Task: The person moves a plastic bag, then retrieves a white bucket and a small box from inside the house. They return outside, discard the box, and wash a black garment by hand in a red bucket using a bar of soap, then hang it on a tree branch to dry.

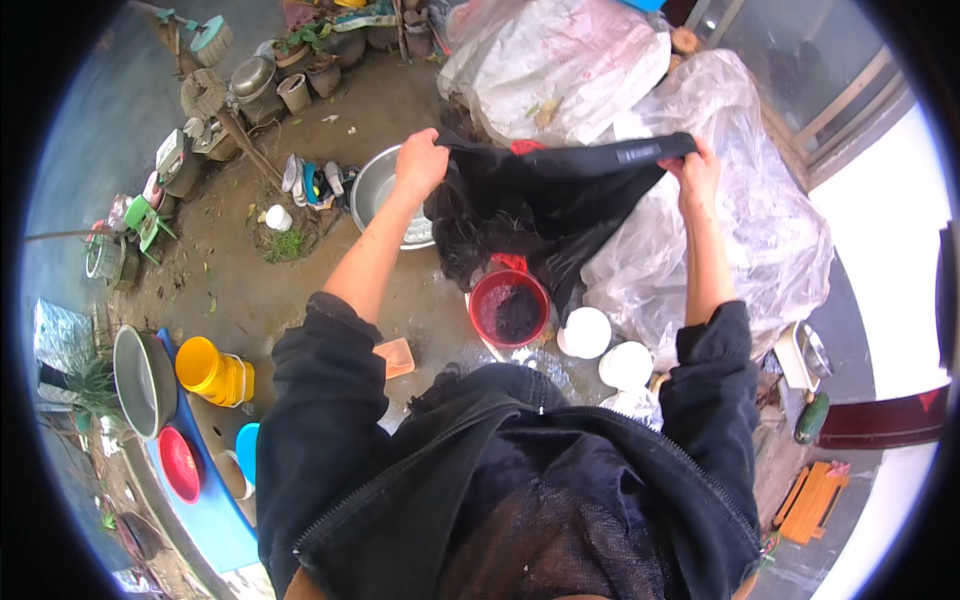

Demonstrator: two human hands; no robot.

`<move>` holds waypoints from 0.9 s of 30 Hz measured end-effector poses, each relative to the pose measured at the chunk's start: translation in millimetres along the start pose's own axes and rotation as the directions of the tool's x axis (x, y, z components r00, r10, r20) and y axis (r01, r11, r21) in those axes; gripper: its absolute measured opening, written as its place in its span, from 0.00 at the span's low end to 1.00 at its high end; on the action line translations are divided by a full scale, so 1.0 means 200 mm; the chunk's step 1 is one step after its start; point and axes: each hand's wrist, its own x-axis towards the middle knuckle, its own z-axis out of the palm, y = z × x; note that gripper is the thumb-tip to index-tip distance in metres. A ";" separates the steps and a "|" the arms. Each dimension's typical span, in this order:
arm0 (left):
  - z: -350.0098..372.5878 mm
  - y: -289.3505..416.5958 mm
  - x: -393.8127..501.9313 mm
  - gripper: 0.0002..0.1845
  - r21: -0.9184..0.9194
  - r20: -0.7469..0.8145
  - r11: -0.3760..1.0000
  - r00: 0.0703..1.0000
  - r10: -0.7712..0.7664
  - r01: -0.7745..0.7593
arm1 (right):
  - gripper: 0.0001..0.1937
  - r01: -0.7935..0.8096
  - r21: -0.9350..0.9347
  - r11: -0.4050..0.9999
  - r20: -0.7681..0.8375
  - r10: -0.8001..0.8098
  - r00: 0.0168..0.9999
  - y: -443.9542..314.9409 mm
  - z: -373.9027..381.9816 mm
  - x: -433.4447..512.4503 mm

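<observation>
A black garment [555, 180] is stretched between my two hands, its wide band uppermost and its lower part hanging in folds. My left hand [422, 166] grips one end of the band, and my right hand [694, 166] grips the other. A light strip with writing sits on the band near my right hand. Below the garment stands a red bucket [484, 307] with dark cloth [519, 313] in sudsy water. Partly hidden behind my left forearm and the garment is a metal basin [373, 187] on the ground.
Two white buckets [587, 332] stand right of the red one. Plastic-covered heaps [727, 202] rise beyond my right arm. Flowerpots [295, 93], shoes [319, 182] and a small green chair [148, 221] line the left side. A yellow bucket [202, 365] stands nearer, by a blue board [202, 517].
</observation>
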 end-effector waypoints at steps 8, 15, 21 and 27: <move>0.05 0.17 -0.16 0.17 -0.111 0.075 0.992 0.996 -0.043 0.051 | 0.12 0.107 -0.108 0.988 0.279 -0.073 0.957 -0.03 0.05 0.04; 0.05 0.37 -0.22 0.14 -0.558 -0.251 0.822 0.967 -0.041 -0.110 | 0.28 0.036 0.100 0.994 0.437 -0.077 0.896 -0.11 0.28 -0.19; -0.09 0.59 -0.40 0.13 -0.437 -0.209 0.832 0.938 0.275 -0.342 | 0.39 0.375 -0.009 0.927 0.613 -0.291 0.735 -0.07 0.73 -0.48; -0.41 0.09 -0.42 0.29 -0.342 -0.171 0.848 0.914 0.367 -0.404 | 0.18 0.395 0.050 0.917 0.496 -0.366 0.787 -0.01 1.04 -0.18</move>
